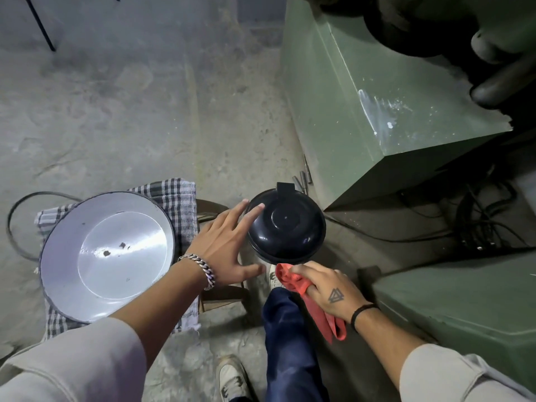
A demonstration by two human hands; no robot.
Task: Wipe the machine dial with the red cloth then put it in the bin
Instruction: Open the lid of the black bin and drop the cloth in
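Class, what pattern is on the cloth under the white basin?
A grey, black and white check cloth, clearest in the head view.

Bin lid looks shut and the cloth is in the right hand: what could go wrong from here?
1. The black bin has its lid down; the left hand only has fingertips at its rim, so the lid may slip as it opens.
2. The red cloth trails below the right hand and could catch on the rim, landing on the floor instead.
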